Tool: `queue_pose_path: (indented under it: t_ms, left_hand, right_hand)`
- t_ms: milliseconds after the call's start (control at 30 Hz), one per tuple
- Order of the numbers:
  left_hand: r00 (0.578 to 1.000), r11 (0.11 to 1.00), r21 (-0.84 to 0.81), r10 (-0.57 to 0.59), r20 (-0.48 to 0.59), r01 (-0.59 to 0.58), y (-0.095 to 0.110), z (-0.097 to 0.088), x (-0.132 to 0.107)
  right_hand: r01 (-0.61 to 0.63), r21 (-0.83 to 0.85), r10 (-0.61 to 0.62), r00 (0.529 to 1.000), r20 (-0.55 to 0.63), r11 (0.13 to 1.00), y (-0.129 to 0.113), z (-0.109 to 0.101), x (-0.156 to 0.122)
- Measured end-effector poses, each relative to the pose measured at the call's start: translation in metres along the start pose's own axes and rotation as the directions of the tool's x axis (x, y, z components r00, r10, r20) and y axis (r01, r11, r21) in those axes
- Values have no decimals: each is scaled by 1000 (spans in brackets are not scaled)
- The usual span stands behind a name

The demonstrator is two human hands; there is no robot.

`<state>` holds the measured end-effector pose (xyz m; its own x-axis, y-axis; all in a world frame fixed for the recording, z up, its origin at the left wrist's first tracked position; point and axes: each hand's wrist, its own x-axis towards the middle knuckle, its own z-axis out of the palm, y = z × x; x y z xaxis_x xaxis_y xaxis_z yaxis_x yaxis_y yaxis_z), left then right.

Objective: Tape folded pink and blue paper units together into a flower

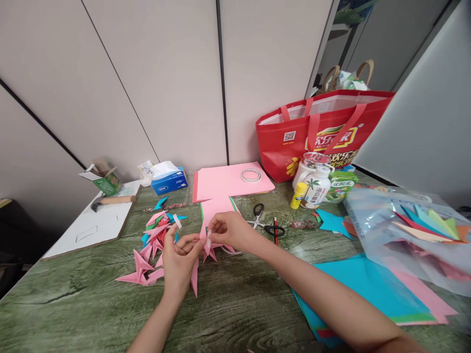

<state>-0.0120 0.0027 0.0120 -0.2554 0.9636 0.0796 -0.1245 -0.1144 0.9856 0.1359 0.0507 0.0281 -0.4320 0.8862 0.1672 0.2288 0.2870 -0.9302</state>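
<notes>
Clamping the pink folded piece (211,253) at near centre in the left hand (180,262), bracing it steady; pinching a white strip (208,240) against it with the right hand (231,230); scissors (262,216) lying just right, within reach

scissors (265,221) right of hands, bag (316,132) behind

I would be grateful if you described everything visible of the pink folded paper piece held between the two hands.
The pink folded paper piece looks like thin craft paper creased into several sharp points. It is held over the green table, the left hand gripping it from the left, the right hand from above. A small white strip shows on it near the right hand.
</notes>
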Motion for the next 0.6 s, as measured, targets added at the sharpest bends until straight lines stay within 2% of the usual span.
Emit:
queue_pose_path:
  t_ms: [200,433,600]
  left_hand:
    - [1000,1000,14,-7,-9,7,1,1,0]
    - [1000,1000,17,-17,14,17,-2,0,1]
    - [999,999,11,-52,12,52,-1,0,1]
  right_hand:
    - [-10,50,8,999,40,999,5,2,-1]
    - [-20,-27,20,1000,-10,999,6,5,-1]
    - [-34,-63,35,999,8,997,4,3,-2]
